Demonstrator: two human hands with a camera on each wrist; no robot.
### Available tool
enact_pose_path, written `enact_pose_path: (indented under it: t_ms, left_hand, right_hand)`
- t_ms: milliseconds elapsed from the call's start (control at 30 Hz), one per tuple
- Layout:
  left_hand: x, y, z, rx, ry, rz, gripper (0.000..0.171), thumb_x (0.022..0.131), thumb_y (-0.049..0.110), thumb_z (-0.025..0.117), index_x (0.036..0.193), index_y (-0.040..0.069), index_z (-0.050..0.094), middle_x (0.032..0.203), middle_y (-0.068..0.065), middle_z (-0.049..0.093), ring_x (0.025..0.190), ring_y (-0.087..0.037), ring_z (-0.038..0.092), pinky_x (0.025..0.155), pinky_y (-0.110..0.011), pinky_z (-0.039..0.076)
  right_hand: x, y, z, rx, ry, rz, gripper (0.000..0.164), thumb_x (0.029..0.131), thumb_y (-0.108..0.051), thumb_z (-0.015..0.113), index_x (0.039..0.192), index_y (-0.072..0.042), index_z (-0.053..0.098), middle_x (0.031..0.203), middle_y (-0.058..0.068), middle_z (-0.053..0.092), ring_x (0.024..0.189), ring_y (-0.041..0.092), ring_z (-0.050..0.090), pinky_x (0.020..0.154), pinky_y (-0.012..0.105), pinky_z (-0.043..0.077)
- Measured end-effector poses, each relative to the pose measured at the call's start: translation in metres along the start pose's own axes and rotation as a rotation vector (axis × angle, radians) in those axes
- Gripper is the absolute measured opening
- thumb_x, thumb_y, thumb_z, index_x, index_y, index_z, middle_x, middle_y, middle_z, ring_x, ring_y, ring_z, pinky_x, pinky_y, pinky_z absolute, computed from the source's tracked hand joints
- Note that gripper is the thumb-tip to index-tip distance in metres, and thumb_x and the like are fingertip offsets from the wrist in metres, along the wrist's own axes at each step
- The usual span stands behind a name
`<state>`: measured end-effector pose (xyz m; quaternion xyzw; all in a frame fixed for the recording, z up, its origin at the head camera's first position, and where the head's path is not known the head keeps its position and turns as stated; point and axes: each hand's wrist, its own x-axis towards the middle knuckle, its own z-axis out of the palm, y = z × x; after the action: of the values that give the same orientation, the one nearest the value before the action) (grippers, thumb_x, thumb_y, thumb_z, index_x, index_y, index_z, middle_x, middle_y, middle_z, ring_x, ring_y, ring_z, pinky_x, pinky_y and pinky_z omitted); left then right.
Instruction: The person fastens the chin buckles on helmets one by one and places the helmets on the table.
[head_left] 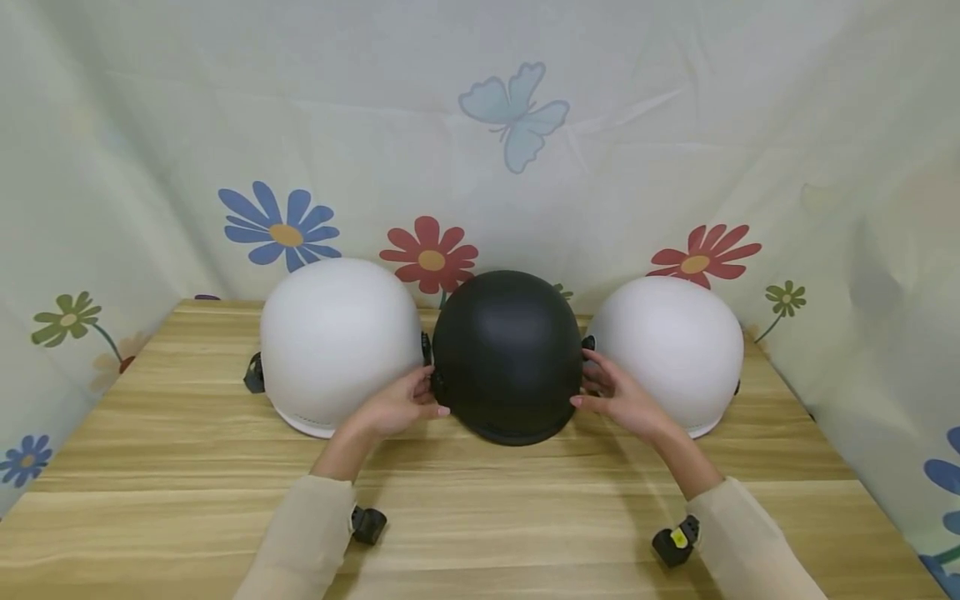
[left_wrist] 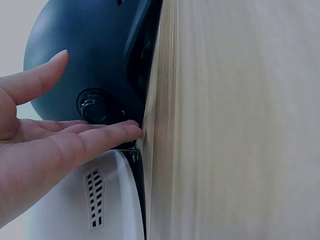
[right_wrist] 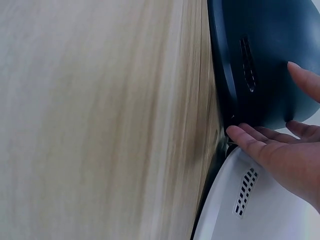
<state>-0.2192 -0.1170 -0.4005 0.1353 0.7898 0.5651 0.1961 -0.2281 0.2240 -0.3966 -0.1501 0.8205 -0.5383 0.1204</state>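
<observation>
A black helmet [head_left: 508, 354] stands on the wooden table between two white ones. My left hand [head_left: 396, 405] is at its left side, the straight fingers reaching into the narrow gap beside the left white helmet [head_left: 337, 337]. In the left wrist view the thumb is spread away from those fingers, near a round black knob [left_wrist: 95, 107] on the black shell. On the opposite side, my right hand [head_left: 622, 398] extends its fingers between the black helmet and the right white helmet [head_left: 671, 350]. Its fingertips lie right at the black helmet's lower edge in the right wrist view.
The wooden table [head_left: 480, 517] ends at a hanging cloth [head_left: 600, 192] printed with flowers and a butterfly. Vent grilles [left_wrist: 95, 197] mark the white shell by my left hand. Black wrist cameras [head_left: 369, 526] are worn under both forearms.
</observation>
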Motion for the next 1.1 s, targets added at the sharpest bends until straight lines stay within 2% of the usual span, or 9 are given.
enact_pose_path:
  t_ms: [300,467,600,700,933,1100]
  left_hand:
    - [-0.004,-0.002,-0.001,0.0,-0.03,0.007,0.076,0.087,0.005,0.059,0.141,-0.011,0.008,0.141,-0.034,0.019,0.128,-0.042,0.026,0.102,-0.047,0.028]
    - [-0.007,-0.001,0.0,0.008,-0.014,-0.024,0.073,0.088,0.007,0.059,0.141,-0.011,0.011,0.135,-0.033,0.033,0.123,-0.04,0.037,0.096,-0.046,0.036]
    - [-0.008,-0.002,0.003,-0.139,-0.025,-0.113,0.074,0.089,0.005,0.057,0.143,-0.006,0.007,0.124,-0.027,0.043,0.114,-0.035,0.048,0.092,-0.045,0.041]
    - [-0.009,-0.003,0.005,-0.254,-0.051,-0.146,0.077,0.089,0.002,0.055,0.143,-0.004,0.0,0.117,-0.024,0.044,0.109,-0.034,0.052,0.092,-0.046,0.041]
    - [-0.011,-0.004,0.01,-0.337,-0.06,-0.155,0.082,0.089,-0.001,0.054,0.145,0.004,-0.005,0.116,-0.026,0.045,0.106,-0.032,0.053,0.093,-0.047,0.04]
    - [-0.013,-0.004,0.015,-0.377,-0.054,-0.144,0.083,0.089,-0.002,0.053,0.144,0.005,-0.009,0.116,-0.027,0.044,0.106,-0.031,0.052,0.095,-0.047,0.038]
  right_hand:
    - [-0.002,0.002,-0.001,0.009,-0.013,0.002,0.083,0.084,-0.017,0.067,0.146,-0.009,0.014,0.143,0.022,0.027,0.128,0.039,0.03,0.096,0.049,0.035]
    - [-0.004,0.003,-0.003,0.021,-0.02,0.004,0.081,0.085,-0.014,0.066,0.146,-0.007,0.013,0.142,0.024,0.028,0.124,0.04,0.036,0.093,0.046,0.04]
    - [-0.005,0.004,-0.003,0.018,-0.028,0.01,0.08,0.086,-0.013,0.065,0.146,-0.005,0.012,0.14,0.027,0.03,0.119,0.041,0.04,0.09,0.043,0.043]
    - [-0.006,0.004,-0.003,0.013,-0.03,0.018,0.08,0.086,-0.012,0.064,0.146,-0.005,0.012,0.14,0.028,0.029,0.119,0.042,0.04,0.091,0.044,0.043]
    - [-0.003,0.004,-0.002,0.004,-0.021,0.03,0.079,0.086,-0.013,0.064,0.146,-0.009,0.012,0.141,0.025,0.028,0.121,0.04,0.04,0.092,0.046,0.041]
    - [-0.003,0.003,0.0,0.008,-0.019,0.033,0.079,0.085,-0.013,0.065,0.146,-0.011,0.014,0.141,0.023,0.03,0.121,0.039,0.04,0.091,0.045,0.042]
